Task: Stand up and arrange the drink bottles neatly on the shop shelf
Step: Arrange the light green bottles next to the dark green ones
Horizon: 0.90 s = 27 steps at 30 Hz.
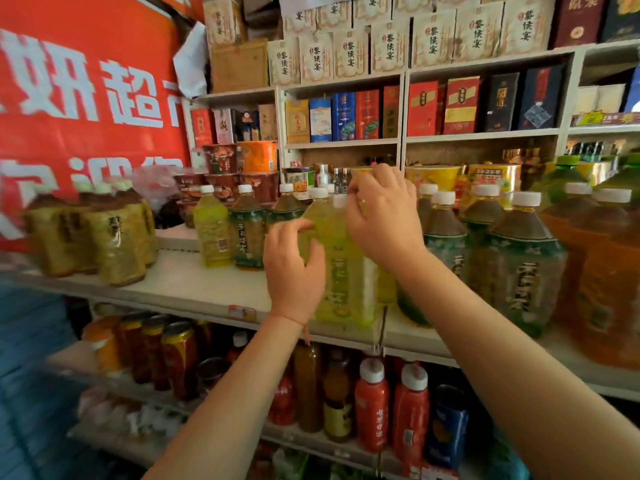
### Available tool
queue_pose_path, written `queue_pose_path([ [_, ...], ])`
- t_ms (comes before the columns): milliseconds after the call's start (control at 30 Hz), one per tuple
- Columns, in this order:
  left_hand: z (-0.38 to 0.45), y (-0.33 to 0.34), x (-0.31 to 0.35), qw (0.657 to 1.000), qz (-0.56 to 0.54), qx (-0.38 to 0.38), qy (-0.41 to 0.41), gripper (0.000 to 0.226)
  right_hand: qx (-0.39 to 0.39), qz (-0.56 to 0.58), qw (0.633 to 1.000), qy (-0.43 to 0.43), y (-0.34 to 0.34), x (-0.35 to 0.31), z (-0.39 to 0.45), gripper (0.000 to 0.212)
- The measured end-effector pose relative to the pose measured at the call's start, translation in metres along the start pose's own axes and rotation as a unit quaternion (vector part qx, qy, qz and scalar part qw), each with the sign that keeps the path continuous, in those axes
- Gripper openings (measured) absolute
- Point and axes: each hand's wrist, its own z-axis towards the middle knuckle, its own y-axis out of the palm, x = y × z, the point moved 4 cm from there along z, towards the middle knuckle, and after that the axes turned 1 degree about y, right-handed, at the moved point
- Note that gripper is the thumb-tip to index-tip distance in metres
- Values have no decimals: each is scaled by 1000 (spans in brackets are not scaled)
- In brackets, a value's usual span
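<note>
A tall yellow-green drink bottle [346, 271] with a white cap stands upright near the front edge of the white shelf [194, 289]. My left hand [294, 268] grips its left side at the shoulder. My right hand [382, 216] pinches it at the neck and cap. To its left stand a small yellow-green bottle [212, 230] and a dark tea bottle [247, 233]. Large dark tea bottles [519, 258] stand to its right, and orange ones [609, 271] beyond them.
A shrink-wrapped pack of brown bottles [104, 240] sits at the shelf's left end. Stacked noodle cups [239, 174] stand at the back. Boxed goods [346, 116] fill the shelves above. Red bottles [372, 403] and cans [178, 358] fill the shelf below. A red banner [86, 98] hangs at left.
</note>
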Motion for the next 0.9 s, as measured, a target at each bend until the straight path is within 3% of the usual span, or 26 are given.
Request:
queue_pose_path([
  [67,9,-20,-30,999,2,-14,-45,13,21,6,999,-30,18,-30,0,16],
  [200,35,-57,-104,980,73,-85,-167,16,17,19,995,-98,66,-88,4,19],
  [267,54,-77,-147,969,99,-103,-201,17,-78,46,995,-48,111,-111,11,19],
  [333,74,-89,-186,960,97,-138,-222,19,-198,80,974,73,155,-120,18,24],
  [433,102,-93,-228,952,57,-202,-225,26,-276,111,933,205,209,-129,32,54],
  [600,137,-84,-264,942,-16,-270,-199,31,-290,64,911,285,271,-117,57,77],
  [733,149,-75,-279,935,-54,-293,-194,36,-341,8,895,289,285,-111,70,86],
  [900,153,-66,-282,915,-120,-332,-195,49,-364,-15,897,249,281,-122,81,72],
])
